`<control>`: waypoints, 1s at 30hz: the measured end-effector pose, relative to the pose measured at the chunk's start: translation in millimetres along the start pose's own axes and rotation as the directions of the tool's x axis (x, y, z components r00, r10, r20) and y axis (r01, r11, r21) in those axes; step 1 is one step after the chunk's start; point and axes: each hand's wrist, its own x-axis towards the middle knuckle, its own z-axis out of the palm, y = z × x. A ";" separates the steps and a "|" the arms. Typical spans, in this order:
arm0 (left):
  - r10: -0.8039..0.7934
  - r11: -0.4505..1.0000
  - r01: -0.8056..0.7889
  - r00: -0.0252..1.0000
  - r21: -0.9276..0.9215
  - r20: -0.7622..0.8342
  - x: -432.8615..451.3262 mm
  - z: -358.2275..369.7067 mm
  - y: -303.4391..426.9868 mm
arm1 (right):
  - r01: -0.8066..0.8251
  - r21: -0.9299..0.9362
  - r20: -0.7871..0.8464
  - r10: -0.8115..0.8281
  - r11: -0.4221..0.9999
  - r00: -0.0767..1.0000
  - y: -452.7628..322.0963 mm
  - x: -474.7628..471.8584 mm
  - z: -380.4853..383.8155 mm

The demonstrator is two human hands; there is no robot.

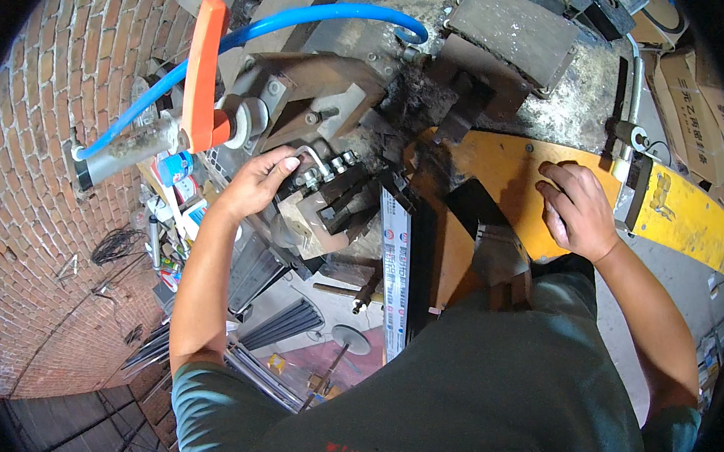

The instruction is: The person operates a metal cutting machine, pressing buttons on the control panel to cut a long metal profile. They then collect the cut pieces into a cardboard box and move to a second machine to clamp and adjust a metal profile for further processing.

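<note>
My left hand [262, 180] pinches the bent end of a metal hex key [309, 152] between thumb and fingers. The key reaches down among several bright socket-head bolts [339, 162] on a dark clamp block of the machine. Just below the bolts is a pale metal block [311, 222]. My right hand [577, 208] is over the orange-yellow panel [507, 158], its fingers loosely bent and no object visible in it; whether it touches the panel is unclear. A profile in printed protective film [395, 267] extends from the machine towards my body.
At left, an orange lever handle [204, 80] and a cylinder [129, 147] with a blue hose [328, 10] jut out near a brick wall [51, 201]. A yellow guard [688, 216] projects at right. Cardboard boxes [692, 118] stand beyond; long profiles [281, 325] lie below.
</note>
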 end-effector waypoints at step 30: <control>0.099 0.976 -0.089 0.994 0.197 -0.041 -6.4 6.5 -0.5 | 0.030 0.038 -0.053 -0.028 0.999 0.998 -0.5 0.0 -1.2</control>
